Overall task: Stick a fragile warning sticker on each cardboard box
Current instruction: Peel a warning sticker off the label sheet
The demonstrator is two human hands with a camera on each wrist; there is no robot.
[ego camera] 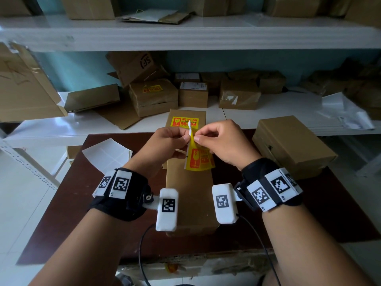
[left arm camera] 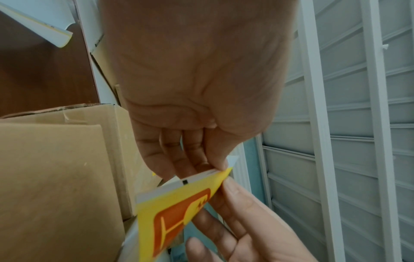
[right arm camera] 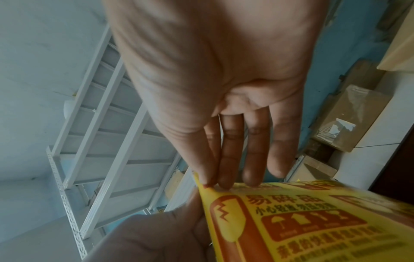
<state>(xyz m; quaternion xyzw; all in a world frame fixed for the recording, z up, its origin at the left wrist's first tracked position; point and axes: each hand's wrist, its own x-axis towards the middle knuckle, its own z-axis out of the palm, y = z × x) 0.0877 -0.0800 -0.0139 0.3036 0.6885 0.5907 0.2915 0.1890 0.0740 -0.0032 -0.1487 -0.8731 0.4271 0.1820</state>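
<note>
Directly above the long brown cardboard box [ego camera: 190, 195] on the dark counter [ego camera: 74, 203], both hands pinch the top corner of a yellow fragile warning sticker [ego camera: 199, 158]. Its long axis hangs near-vertical, top edge pointing up. The left hand [ego camera: 165, 144] grips the white backing [ego camera: 189, 132]; the right hand [ego camera: 227, 143] grips the yellow film.

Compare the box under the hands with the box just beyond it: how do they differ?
The near box shows no sticker on its visible top; the far box already carries a yellow fragile sticker. The near box lies on the dark table; the far box sits mostly on the white shelf behind. The near box is partly covered by the hands; the far box much less. Both are plain brown cardboard, lying flat.
</note>
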